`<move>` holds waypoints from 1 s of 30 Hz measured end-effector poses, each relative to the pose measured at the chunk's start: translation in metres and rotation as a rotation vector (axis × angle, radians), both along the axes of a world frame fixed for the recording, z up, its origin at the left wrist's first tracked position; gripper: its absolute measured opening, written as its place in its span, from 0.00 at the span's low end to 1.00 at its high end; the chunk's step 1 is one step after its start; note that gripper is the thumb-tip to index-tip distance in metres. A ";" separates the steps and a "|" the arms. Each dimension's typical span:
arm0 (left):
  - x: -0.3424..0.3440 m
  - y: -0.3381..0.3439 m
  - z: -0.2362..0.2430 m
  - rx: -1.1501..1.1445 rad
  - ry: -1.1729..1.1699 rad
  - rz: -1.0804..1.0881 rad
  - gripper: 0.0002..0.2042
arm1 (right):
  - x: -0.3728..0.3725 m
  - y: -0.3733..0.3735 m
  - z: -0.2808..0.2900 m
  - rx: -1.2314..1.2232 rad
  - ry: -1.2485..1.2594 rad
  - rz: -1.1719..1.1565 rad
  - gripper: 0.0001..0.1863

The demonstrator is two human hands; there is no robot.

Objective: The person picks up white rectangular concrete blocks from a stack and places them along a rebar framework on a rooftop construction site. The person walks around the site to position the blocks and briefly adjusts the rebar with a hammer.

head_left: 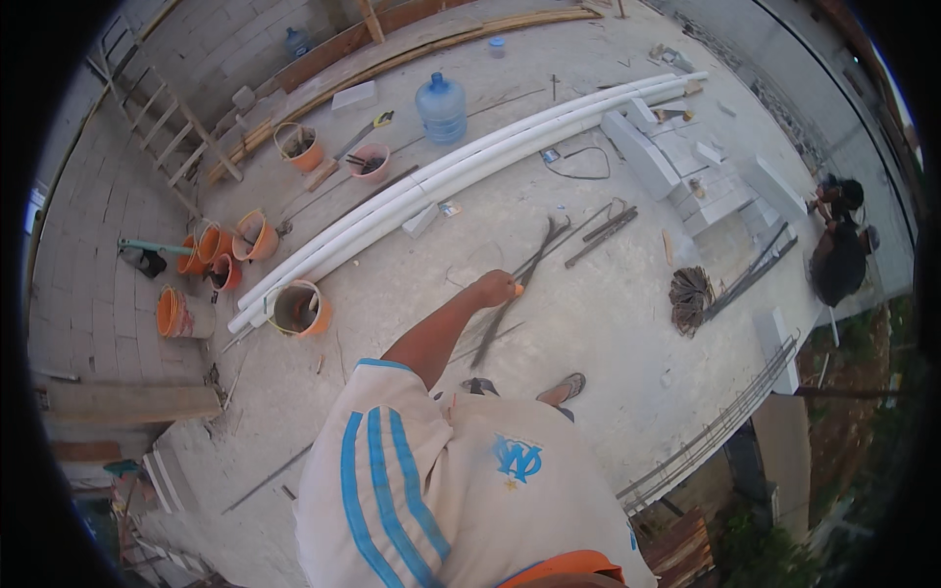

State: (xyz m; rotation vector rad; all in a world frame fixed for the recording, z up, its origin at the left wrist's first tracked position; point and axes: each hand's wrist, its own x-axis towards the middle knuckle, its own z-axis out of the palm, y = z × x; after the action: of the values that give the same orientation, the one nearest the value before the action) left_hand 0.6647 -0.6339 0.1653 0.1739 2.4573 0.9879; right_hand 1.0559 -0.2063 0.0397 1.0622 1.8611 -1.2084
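My left hand (495, 290) reaches forward in the middle, fingers closed on a small orange object (519, 289) that is too small to name. Just beyond and beneath it, long dark metal bars (535, 258) with bent ends cross on the concrete floor (618, 343); whether the hand touches them I cannot tell. More short dark bars (603, 235) lie to the right, with a coiled dark bundle (690, 298) farther right. My sandalled feet (559, 390) stand below the hand. My right hand is not in view.
Long white pipes (412, 181) cross behind, with a blue water jug (440, 113), orange buckets (255, 233) and a wooden ladder (157, 127) beyond. White blocks (716, 211) lie right, near a crouching person (841, 255) at the slab's edge, where thin bars (706, 426) run along the drop.
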 end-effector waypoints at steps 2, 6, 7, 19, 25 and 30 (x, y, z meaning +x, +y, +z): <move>0.033 -0.004 -0.033 -0.106 0.012 0.019 0.17 | -0.050 0.054 0.007 0.005 0.013 0.039 0.13; 0.153 -0.012 -0.127 -0.369 -0.259 0.088 0.18 | -0.150 0.154 0.027 0.035 0.028 0.060 0.14; 0.182 -0.014 -0.138 -0.365 -0.352 0.135 0.19 | -0.173 0.175 0.031 0.050 0.035 0.040 0.15; 0.279 0.071 -0.175 -0.200 -0.723 0.761 0.21 | -0.424 0.233 0.035 -0.037 0.114 0.296 0.20; 0.094 0.136 -0.141 0.004 -0.614 0.815 0.24 | -0.452 0.168 0.060 -0.104 0.385 0.662 0.14; -0.088 0.149 -0.159 -0.245 -0.469 0.358 0.24 | -0.433 0.264 0.034 0.017 0.264 0.491 0.14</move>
State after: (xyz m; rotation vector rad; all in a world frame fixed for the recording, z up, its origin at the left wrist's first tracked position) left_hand 0.5769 -0.4849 0.0061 -0.5364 2.1753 0.7452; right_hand 0.6225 0.0581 0.0741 0.4195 2.1672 -1.0709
